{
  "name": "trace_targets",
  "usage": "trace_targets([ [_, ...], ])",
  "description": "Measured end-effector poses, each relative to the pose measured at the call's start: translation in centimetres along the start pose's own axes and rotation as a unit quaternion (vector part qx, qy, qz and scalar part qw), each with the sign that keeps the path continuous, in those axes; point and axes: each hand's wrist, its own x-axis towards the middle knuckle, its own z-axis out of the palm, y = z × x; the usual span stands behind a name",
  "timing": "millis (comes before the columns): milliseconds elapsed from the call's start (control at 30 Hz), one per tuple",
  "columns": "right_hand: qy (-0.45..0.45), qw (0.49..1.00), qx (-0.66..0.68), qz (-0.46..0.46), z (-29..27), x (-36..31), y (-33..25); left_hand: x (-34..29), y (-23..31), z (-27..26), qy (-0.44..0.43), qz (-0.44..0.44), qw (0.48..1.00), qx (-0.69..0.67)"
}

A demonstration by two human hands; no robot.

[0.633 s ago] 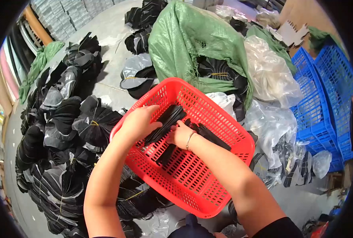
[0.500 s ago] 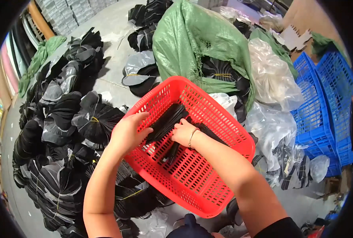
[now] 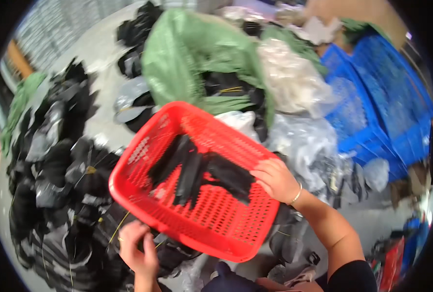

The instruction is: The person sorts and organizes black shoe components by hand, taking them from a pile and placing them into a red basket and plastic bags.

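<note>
A: Grip, please.

B: Right hand (image 3: pixel 275 181): fingers bent over the rim of the basket (image 3: pixel 202 243), clamped on it at the right-hand end; thumb out of sight. Left hand (image 3: pixel 139 250): thumb and fingers apart, just outside the near rim, above dark bundles (image 3: pixel 51 248). Whether it brushes the basket, cannot tell.

A: The basket itself?

B: Bright red, oblong, rounded corners. Walls and floor pierced with rows of slots; solid, smooth lip. It stretches leftward from the right hand, tilted in view, its left corner beyond the left hand.

A: Contents?

B: Black stacks (image 3: pixel 189 175), three by my count. Long, narrow, matt, edges softened by blur. One lies just left of the right fingers, slanting down toward them; the middle one runs nearly straight toward the wearer; the farthest leans the other way.

A: Surroundings?

B: Beyond both hands, a green sack (image 3: pixel 172 63). Past the right hand, blue crates (image 3: pixel 352 97). By the left fingers, a yellow tie (image 3: pixel 119 227). Thin bracelet (image 3: pixel 296 195) on the right wrist.
</note>
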Motion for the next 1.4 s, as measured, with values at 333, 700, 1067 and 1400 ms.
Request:
trace_targets([
  [333, 0.316, 0.884, 0.208, 0.273, 1.5, -1.2, -4.9, -5.9, 37.7, 15.5, -0.681, 0.279, 0.273, -0.619],
  [700, 0.23, 0.926, 0.3, -0.015, 2.2, -3.5, -12.7, -12.8, 43.3, 20.9, -0.714, 0.243, 0.248, -0.608],
  [1067, 0.231, 0.925, 0.264, -0.144, 2.6, -10.7, -15.1, -20.3, 47.2, 25.3, -0.739, 0.221, 0.273, -0.575],
  [1400, 0.215, 0.929, 0.255, -0.161, 5.8, -13.2, -16.1, -17.9, 49.1, 24.5, -0.702, 0.22, 0.272, -0.62],
])
